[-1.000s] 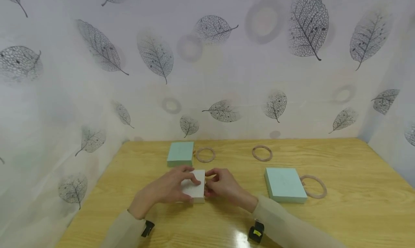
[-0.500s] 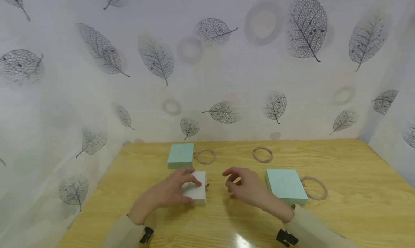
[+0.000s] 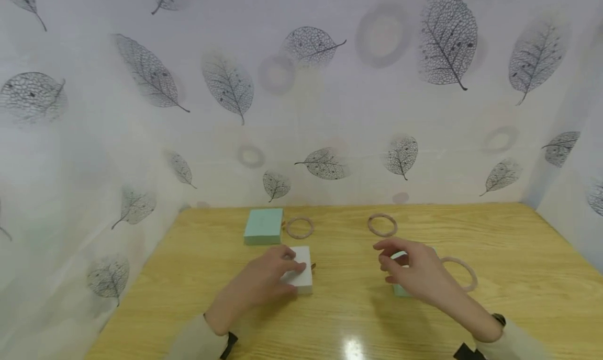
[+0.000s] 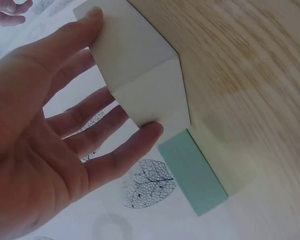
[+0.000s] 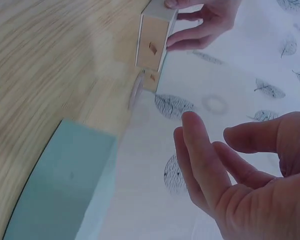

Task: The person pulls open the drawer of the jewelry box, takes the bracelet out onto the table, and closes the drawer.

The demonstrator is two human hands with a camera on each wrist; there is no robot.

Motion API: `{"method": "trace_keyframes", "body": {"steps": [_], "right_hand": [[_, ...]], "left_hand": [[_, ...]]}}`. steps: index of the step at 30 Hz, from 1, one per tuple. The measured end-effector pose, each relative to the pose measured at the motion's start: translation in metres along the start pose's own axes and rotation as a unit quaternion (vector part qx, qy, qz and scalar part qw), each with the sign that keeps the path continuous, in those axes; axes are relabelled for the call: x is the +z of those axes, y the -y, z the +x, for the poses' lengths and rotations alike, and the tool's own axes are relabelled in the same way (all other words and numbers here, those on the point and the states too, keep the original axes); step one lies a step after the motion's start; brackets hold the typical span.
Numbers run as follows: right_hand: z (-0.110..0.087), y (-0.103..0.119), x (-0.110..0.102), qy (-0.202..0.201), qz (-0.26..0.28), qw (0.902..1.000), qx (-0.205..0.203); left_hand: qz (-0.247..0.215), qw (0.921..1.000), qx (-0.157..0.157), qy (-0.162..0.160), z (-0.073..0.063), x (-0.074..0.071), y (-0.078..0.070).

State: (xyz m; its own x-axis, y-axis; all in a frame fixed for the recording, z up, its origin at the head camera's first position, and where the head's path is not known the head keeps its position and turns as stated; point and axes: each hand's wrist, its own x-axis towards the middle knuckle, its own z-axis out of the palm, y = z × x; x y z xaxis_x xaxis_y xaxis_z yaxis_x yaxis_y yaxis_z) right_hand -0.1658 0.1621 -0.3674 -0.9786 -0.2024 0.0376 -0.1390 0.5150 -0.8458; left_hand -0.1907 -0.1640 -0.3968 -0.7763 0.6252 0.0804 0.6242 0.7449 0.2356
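Observation:
My left hand (image 3: pixel 264 279) holds a small white drawer box (image 3: pixel 302 279), its fingers and thumb on the box's edges. A light drawer front with a brown pull tab (image 5: pixel 153 48) faces right in the right wrist view. My right hand (image 3: pixel 419 271) hovers with nothing in it, fingers loosely bent and apart from the thumb. In the head view it partly covers a mint-green box (image 3: pixel 401 290), seen more plainly from the right wrist. How far above that box the hand is, I cannot tell.
Another mint-green box (image 3: pixel 263 225) stands at the back left, a pinkish bangle (image 3: pixel 300 238) beside its tab. A second bangle (image 3: pixel 382 236) lies at the back, a third bangle (image 3: pixel 473 279) by the right green box. Leaf-patterned cloth (image 3: pixel 330 114) encloses the wooden table (image 3: pixel 339 318).
My right hand has let go of the white box's right side and moved right, over the green box. The left hand has shifted the white box slightly right.

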Motion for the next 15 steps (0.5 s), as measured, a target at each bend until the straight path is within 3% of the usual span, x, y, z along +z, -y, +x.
{"method": "trace_keyframes", "body": {"steps": [4, 10, 15], "right_hand": [[-0.009, -0.009, -0.012, -0.031, -0.070, 0.9970, 0.003], [-0.020, -0.026, -0.032, -0.070, -0.163, 0.9841, 0.006], [-0.026, -0.041, -0.047, -0.092, -0.204, 0.9746, 0.010]], "left_hand": [[0.037, 0.9993, -0.002, 0.003, 0.002, 0.001, -0.008], [0.045, 0.9990, 0.000, -0.008, 0.004, 0.003, -0.013], [0.061, 0.9976, 0.018, -0.026, 0.007, 0.006, -0.015]]}}
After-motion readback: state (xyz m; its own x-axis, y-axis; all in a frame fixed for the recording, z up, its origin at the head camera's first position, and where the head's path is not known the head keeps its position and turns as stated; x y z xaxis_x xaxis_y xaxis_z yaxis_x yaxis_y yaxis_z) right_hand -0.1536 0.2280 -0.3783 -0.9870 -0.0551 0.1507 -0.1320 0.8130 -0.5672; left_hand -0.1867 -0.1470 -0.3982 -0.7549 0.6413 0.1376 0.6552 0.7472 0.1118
